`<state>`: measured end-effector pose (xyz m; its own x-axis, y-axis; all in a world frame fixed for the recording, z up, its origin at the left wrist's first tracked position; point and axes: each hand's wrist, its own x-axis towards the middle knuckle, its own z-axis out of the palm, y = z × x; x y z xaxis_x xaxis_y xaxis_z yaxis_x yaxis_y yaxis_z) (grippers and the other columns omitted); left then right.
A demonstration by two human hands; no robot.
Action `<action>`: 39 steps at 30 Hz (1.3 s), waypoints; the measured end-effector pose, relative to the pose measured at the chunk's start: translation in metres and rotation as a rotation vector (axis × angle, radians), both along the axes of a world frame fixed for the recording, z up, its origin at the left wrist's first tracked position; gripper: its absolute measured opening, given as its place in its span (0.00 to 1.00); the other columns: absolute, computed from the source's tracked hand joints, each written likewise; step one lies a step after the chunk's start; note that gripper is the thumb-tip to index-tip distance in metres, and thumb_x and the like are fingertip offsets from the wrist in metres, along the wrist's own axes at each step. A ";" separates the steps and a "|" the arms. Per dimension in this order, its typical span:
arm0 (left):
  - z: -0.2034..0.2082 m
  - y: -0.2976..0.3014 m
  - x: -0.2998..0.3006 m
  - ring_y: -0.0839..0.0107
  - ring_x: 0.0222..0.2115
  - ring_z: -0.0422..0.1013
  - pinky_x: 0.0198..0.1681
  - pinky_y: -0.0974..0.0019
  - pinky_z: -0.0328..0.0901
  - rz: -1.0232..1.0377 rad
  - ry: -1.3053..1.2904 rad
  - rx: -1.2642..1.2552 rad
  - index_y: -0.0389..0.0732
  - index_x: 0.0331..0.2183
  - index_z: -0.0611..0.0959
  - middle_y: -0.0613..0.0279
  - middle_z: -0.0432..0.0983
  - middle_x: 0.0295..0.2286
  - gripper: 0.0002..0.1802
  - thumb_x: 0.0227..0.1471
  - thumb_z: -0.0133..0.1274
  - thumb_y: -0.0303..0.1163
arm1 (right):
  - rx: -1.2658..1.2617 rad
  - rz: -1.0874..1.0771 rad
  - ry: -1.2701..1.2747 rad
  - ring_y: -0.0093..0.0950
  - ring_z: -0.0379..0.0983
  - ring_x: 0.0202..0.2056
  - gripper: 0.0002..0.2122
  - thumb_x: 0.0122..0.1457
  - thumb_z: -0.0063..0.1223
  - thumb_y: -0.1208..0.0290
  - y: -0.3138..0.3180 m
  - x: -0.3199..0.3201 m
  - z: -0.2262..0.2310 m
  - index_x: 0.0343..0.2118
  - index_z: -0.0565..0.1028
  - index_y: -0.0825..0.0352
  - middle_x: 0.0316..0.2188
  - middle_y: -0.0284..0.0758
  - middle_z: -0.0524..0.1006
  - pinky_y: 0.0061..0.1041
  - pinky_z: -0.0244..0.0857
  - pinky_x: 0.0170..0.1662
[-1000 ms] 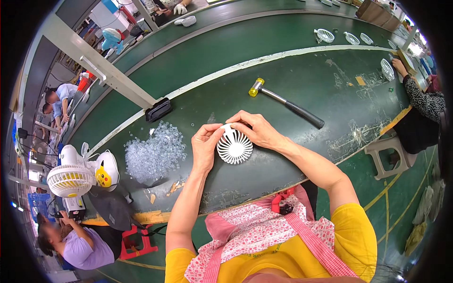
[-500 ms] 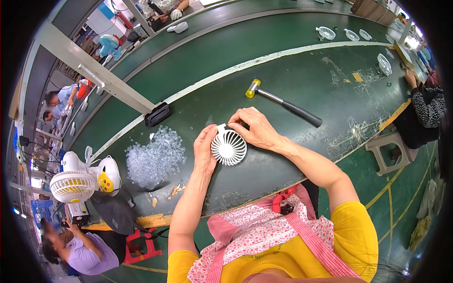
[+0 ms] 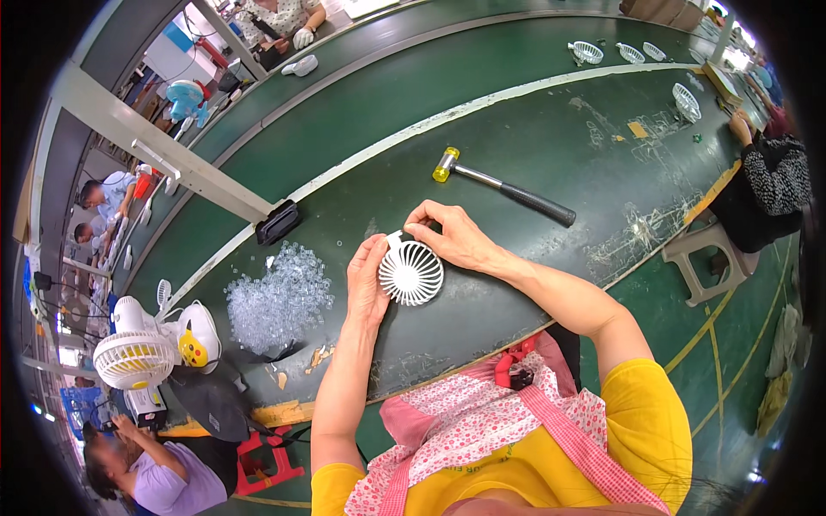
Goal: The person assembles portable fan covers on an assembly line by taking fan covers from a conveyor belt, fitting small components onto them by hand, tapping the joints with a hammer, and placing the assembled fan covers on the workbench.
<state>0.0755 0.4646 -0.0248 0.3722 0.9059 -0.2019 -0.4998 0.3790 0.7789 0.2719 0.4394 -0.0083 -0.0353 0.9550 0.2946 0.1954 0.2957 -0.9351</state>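
Observation:
A round white fan grille [image 3: 411, 273] with curved ribs and a short neck is held just above the green bench in front of me. My left hand [image 3: 368, 279] is closed on its left side, thumb and fingers at the neck. My right hand [image 3: 454, 239] has thumb and forefinger pinched together by the top of the neck. Whatever sits between those fingertips is too small to make out. To the left of my hands lies a heap of small clear plastic pieces [image 3: 280, 297]. Beyond my right hand rests a hammer [image 3: 508, 187] with yellow faces and a black grip.
A white desk fan [image 3: 133, 357] stands at the left bench edge near a metal post [image 3: 172, 155] with a black foot. Several white grilles [image 3: 587, 52] lie at the far right. A conveyor belt [image 3: 379, 86] runs behind. Other people sit at left, right and across.
The whole view has shifted slightly, so bench items appear a little farther left. My hands keep nearly the same hold at the grille's neck.

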 end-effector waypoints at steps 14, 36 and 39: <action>-0.004 -0.003 0.011 0.64 0.53 0.65 0.57 0.60 0.60 0.178 0.295 0.415 0.35 0.55 0.68 0.51 0.67 0.54 0.22 0.66 0.46 0.38 | 0.100 -0.160 0.407 0.19 0.73 0.42 0.13 0.65 0.51 0.70 0.031 0.022 0.012 0.48 0.71 0.72 0.41 0.35 0.77 0.23 0.68 0.47; 0.002 -0.014 0.031 0.58 0.46 0.71 0.51 0.60 0.65 -0.001 0.954 1.080 0.38 0.40 0.81 0.56 0.77 0.41 0.11 0.52 0.59 0.27 | 0.256 -0.761 -0.768 0.46 0.71 0.47 0.20 0.54 0.59 0.72 0.009 0.234 -0.041 0.51 0.71 0.67 0.45 0.45 0.75 0.43 0.65 0.50; -0.001 -0.012 0.031 0.58 0.46 0.71 0.52 0.58 0.64 -0.017 0.944 1.147 0.38 0.39 0.81 0.57 0.77 0.40 0.11 0.52 0.59 0.29 | 0.255 -0.710 -0.803 0.45 0.70 0.50 0.20 0.56 0.57 0.72 0.008 0.240 -0.044 0.53 0.71 0.67 0.48 0.46 0.75 0.41 0.64 0.53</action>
